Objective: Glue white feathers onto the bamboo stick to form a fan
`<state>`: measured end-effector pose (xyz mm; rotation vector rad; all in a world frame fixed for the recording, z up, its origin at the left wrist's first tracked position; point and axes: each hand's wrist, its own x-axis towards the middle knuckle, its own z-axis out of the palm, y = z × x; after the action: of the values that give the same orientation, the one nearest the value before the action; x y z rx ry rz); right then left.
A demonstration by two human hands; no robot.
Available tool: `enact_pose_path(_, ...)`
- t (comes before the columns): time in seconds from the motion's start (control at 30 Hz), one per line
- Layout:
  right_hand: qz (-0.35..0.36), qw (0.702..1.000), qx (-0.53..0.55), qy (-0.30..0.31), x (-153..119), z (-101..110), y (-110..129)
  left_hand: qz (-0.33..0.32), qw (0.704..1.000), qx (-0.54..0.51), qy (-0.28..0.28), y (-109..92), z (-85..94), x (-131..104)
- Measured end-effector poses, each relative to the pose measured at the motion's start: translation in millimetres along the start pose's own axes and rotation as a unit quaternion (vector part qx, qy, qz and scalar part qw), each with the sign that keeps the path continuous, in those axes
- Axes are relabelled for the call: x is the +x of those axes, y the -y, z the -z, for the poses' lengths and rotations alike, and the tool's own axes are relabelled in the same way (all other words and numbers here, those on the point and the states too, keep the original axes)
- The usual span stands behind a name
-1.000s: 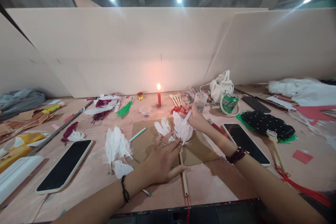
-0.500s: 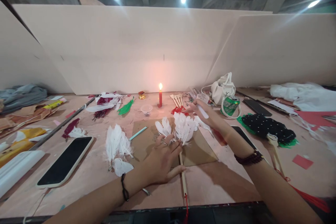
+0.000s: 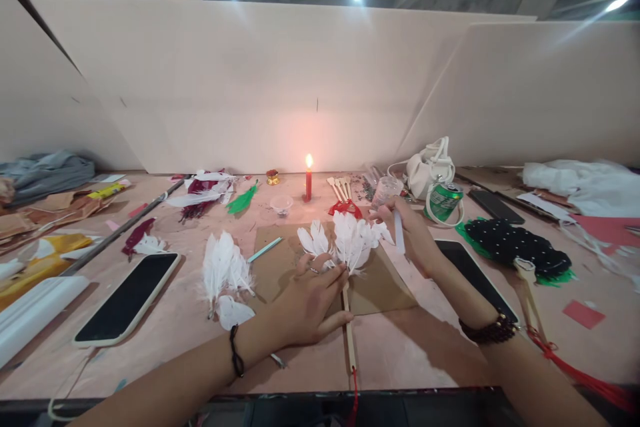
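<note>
A fan of white feathers [image 3: 353, 237] on a wooden handle [image 3: 349, 330] lies over a brown board [image 3: 385, 290], a red cord hanging from the handle's near end. My left hand [image 3: 313, 303] rests flat across the feather bases, fingers stretched out, thumb over the handle. Just right of the feathers, my right hand [image 3: 413, 233] is closed on a pale translucent stick [image 3: 399, 232], which looks like a glue stick. Its lower end points down towards the board; its upper part is hidden by the fingers. More white feathers [image 3: 226, 270] lie left of the board.
Behind the board burns a red candle [image 3: 308, 183], near a small clear dish [image 3: 281, 205] and a plastic cup [image 3: 387, 190]. Phones [image 3: 127, 297] lie on both sides. At right are a green can [image 3: 445, 202], a white bag [image 3: 431, 167] and a black dotted fan [image 3: 517, 247].
My right hand has drawn back from beside the plastic cup, lower and to the right, and the stick now points more steeply down. My left hand stays on the feather fan.
</note>
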<state>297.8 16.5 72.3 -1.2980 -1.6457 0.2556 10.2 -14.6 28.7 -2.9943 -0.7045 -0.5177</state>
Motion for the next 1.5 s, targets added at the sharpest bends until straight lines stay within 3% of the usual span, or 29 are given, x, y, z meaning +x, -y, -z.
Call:
enact_pose_path(0.2, 0.016, 0.994, -0.018, -0.104, -6, -2, -3, -0.004, 1.0, -0.001, -0.011, 1, -0.8, 0)
enact_pose_path(0.4, 0.174, 0.972, -0.137, -0.077, -16, -8, 1, -0.009, 1.0, 0.005, -0.02, 0, 0.3, 0)
enact_pose_path(0.5, 0.214, 0.96, -0.168, -0.062, -18, -12, 2, -0.004, 1.0, -0.001, -0.023, 0, -0.7, 0)
enact_pose_path(1.13, 0.224, 0.955, -0.191, -0.042, -19, -15, -3, 0.016, 0.999, 0.031, -0.002, 1, 4.6, 1)
enact_pose_path(1.5, 0.199, 0.961, -0.192, -0.021, -20, -16, -3, 0.002, 0.999, 0.01, -0.032, 1, 2.1, 0)
